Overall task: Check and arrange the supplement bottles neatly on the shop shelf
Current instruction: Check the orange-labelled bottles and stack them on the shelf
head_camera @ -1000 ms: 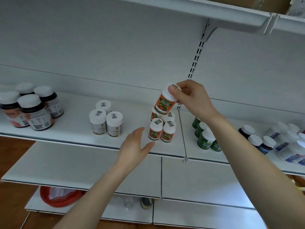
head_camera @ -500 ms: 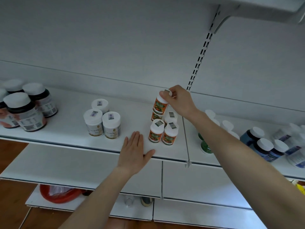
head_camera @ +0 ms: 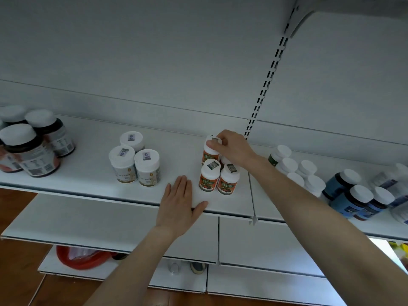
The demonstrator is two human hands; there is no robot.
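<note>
A cluster of small orange-labelled bottles [head_camera: 209,176] with white caps stands near the right end of the white shelf [head_camera: 92,173]. My right hand [head_camera: 234,149] grips the cap of the rear orange bottle [head_camera: 209,151], which stands upright at the back of that cluster. My left hand [head_camera: 180,203] lies flat with straight fingers on the shelf's front edge, just left of the cluster and holding nothing.
Three white bottles [head_camera: 134,161] with pale labels stand to the left, dark brown bottles [head_camera: 33,149] at the far left. Right of the shelf joint are green-labelled bottles [head_camera: 291,168] and blue ones [head_camera: 353,195]. Lower shelves [head_camera: 110,221] jut out below; a red bag [head_camera: 81,258] lies underneath.
My right hand has brought the orange bottle down from the air onto the shelf behind the cluster. My left hand has dropped from a hover to lie flat on the shelf edge.
</note>
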